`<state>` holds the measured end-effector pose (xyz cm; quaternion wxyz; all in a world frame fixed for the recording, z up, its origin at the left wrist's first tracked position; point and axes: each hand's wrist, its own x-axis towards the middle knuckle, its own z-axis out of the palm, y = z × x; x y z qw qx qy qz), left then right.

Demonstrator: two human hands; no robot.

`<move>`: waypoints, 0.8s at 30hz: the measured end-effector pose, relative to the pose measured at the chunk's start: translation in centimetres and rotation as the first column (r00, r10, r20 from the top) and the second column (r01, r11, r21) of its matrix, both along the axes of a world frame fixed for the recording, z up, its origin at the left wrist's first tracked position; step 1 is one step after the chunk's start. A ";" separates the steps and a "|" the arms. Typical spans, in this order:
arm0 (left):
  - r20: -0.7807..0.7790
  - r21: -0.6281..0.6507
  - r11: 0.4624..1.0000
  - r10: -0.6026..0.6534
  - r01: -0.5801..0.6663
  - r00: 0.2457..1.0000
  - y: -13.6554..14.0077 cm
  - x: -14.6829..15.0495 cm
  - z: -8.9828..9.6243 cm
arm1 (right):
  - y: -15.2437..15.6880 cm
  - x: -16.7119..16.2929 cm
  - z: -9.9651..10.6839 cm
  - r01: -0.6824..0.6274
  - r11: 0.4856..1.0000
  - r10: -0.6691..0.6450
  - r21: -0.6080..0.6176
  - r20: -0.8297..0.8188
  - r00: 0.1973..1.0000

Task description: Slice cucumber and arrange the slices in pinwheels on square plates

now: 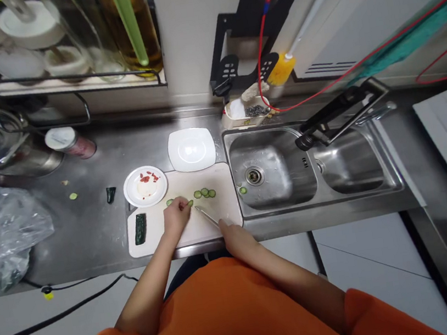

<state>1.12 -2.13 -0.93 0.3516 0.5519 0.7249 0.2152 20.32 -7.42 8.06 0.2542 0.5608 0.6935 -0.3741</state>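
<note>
Over the white cutting board [183, 237], my left hand [177, 217] pinches a small cucumber slice [190, 203] between its fingertips. My right hand [236, 236] grips a knife [207, 216], whose blade points up and left, with its tip close to that slice. Several cucumber slices [205, 193] lie in a row on the board, beyond the blade. Another slice [169, 202] is partly hidden behind my left hand. A dark green piece of cucumber [140, 229] rests at the board's left end. A round plate [135, 188] with chopped red bits overlaps the board's upper left corner.
Behind the board stands a white square dish [191, 148]. To its right is a double sink [275, 165] with a slice [243, 191] at its left edge. A cucumber end [111, 194], a container [70, 143] and a plastic bag [8, 236] sit on the left counter.
</note>
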 end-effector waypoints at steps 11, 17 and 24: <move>-0.117 0.029 0.969 0.248 -0.247 0.962 -0.6 -4.0 0.5 | -0.1 0.4 -0.9 -0.008 1.000 0.008 0.008 -0.014 1.000; -0.218 0.184 0.981 0.102 -0.062 0.970 -0.3 -2.9 -0.2 | -0.2 0.4 -0.9 -0.011 1.000 0.011 0.019 -0.006 1.000; -0.130 0.110 0.959 -0.246 0.261 0.960 2.6 1.3 -0.8 | -0.1 0.3 -0.6 -0.006 1.000 0.007 0.015 -0.010 1.000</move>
